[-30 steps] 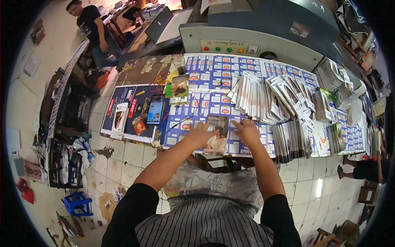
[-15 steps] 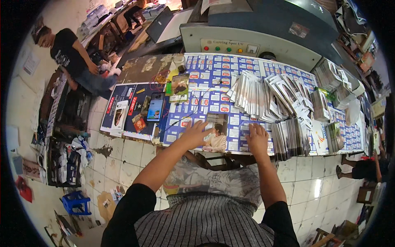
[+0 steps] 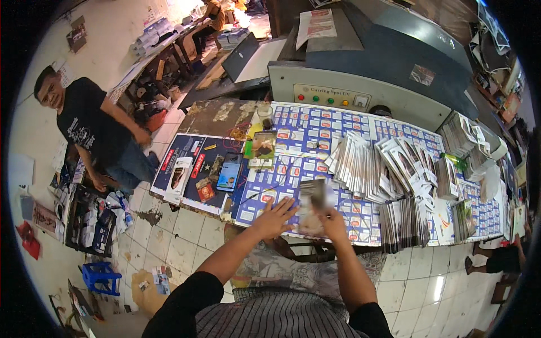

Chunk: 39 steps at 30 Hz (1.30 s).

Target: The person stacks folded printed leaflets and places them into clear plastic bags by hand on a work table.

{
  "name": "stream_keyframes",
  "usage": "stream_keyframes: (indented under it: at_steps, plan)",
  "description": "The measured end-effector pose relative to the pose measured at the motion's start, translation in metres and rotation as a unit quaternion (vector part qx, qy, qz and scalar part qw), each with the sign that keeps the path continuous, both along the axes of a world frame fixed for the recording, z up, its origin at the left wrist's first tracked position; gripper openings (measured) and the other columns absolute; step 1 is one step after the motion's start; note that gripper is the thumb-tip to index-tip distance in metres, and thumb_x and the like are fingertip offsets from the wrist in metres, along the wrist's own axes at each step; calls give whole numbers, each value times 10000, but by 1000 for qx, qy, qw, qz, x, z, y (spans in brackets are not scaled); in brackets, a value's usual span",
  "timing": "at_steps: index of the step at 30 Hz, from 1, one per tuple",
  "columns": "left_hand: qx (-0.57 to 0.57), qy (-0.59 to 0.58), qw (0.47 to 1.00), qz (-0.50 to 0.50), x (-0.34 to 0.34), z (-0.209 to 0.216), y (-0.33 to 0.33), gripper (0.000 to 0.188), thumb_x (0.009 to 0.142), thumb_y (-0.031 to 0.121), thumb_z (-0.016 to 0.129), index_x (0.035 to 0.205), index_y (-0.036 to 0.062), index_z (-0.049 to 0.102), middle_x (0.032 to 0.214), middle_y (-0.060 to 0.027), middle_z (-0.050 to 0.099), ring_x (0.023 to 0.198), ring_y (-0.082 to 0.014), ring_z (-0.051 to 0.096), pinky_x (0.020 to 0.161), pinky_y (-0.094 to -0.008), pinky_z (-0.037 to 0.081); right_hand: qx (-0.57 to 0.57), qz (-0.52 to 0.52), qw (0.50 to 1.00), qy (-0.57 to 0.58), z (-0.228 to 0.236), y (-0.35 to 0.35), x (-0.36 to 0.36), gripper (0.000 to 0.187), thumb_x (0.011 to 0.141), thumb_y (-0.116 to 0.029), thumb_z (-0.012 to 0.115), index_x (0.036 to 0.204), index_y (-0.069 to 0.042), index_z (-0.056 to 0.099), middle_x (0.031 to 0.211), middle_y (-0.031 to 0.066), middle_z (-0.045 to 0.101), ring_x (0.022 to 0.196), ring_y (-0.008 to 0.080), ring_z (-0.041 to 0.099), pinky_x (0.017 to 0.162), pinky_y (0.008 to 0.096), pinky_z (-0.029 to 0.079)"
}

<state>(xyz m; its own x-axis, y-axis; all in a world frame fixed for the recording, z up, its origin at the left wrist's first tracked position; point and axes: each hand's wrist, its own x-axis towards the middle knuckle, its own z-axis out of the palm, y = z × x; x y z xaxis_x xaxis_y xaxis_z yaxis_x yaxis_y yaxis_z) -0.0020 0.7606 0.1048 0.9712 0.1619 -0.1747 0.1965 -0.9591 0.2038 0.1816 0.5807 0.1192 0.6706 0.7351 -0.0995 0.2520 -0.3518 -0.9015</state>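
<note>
From my remote seat behind the head camera, I see the bare right hand (image 3: 335,223) with fingers closed, as far as the blur lets me judge, on the right side of a thin, rectangular, photo-printed paper piece (image 3: 313,195); the bare left hand (image 3: 274,218) lies open, palm down, fingers spread just beside its left edge. The piece is over the near part of a table covered in blue-and-white printed sheets (image 3: 367,221), between the two hands; whether it is lifted or flat, I cannot tell. I judge it light and bendable, slippery if coated, quick to crease at the corners, and best held by a side edge between thumb and fingers

To the right, a loose fan of white-edged printed pieces (image 3: 353,169) spreads beyond a tight row of dark-edged printed pieces (image 3: 402,225). Leftward, a small red-and-brown packet (image 3: 205,190) rests near a lit smartphone (image 3: 229,172), its contents hidden. At the far side, a small clear round container (image 3: 264,110) stands, its contents too small for me to read; at far right, a cloudy plastic bag (image 3: 489,183) hides whatever it holds. Off the table, a dark bin (image 3: 84,248) carries crumpled white-and-blue scraps (image 3: 118,205)
</note>
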Motion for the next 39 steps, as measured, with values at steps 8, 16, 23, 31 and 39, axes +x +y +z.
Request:
stream_keyframes:
  at_steps: [8, 16, 23, 31, 39]
  plan:
    - [-9, -31, 999, 32, -4, 8, 4, 702, 985, 586, 435, 1555, 191, 321, 1632, -114, 230, 1517, -281, 183, 1198, -597, 84, 69, -302, 796, -520, 123, -49, 179, 338, 884, -30, 636, 1219, -66, 658, 1113, 167, 641, 996, 343, 608, 828, 417, 488]
    - [-5, -54, 998, 17, 3, -2, 3, 684, 963, 581, 486, 1522, 197, 391, 1616, -103, 267, 1505, -279, 208, 1188, -610, 106, -280, -107, 898, -322, 85, -85, 234, 508, 894, -310, 676, 1385, -267, 554, 1330, 65, 629, 1240, 336, 571, 1081, 647, 291]
    - [-12, -53, 998, 28, 1, 1, 2, 693, 961, 586, 488, 1508, 166, 417, 1615, -114, 264, 1505, -288, 204, 1190, -608, 102, -65, -284, 903, -315, 61, -181, 221, 592, 889, -292, 700, 1353, 35, 529, 1354, 267, 552, 1265, 421, 515, 1081, 433, 401]
    - [1, -68, 998, 16, 2, -6, 5, 686, 966, 601, 470, 1489, 160, 444, 1607, -118, 277, 1503, -287, 205, 1185, -609, 103, -193, -202, 863, -421, 41, -235, 124, 354, 851, -209, 742, 1145, -32, 657, 1178, 184, 661, 1079, 386, 623, 916, 443, 510]
    - [-357, -117, 924, 66, 24, 20, -38, 630, 992, 464, 560, 1444, 33, 476, 1477, -151, 481, 1382, -301, 433, 1152, -438, 294, 237, -201, 950, 33, 110, -135, 24, 383, 961, -79, 643, 1314, 45, 562, 1078, 66, 684, 981, 122, 622, 860, 263, 481]
